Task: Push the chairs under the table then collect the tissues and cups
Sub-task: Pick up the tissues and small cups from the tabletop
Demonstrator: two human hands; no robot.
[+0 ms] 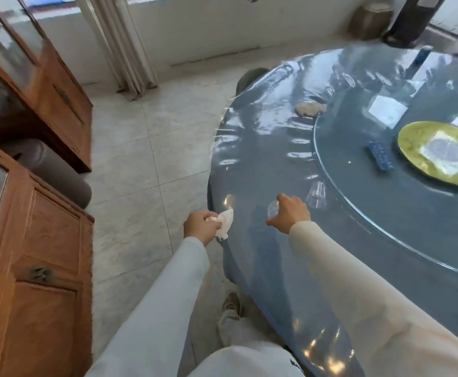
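My left hand (200, 225) is closed around a crumpled white tissue (224, 221) at the near left edge of the round blue table (263, 159). Over the tabletop, my right hand (290, 213) grips a small clear plastic cup (272, 209). A second clear cup (316, 195) lies tipped on the table just right of that hand. Farther back, another crumpled tissue (309, 108) rests by the glass turntable (385, 208). More clear cups (343, 80) show faintly near the far side. A grey chair back (249, 77) peeks out past the far left edge of the table.
On the turntable sit a green plate (412, 148) with a clear packet, a dark blue remote-like object (381, 157) and white napkins (386, 110). Wooden cabinets (32, 240) line the left wall, with tiled floor (140, 159) between them and the table. A curtain (119, 44) hangs behind.
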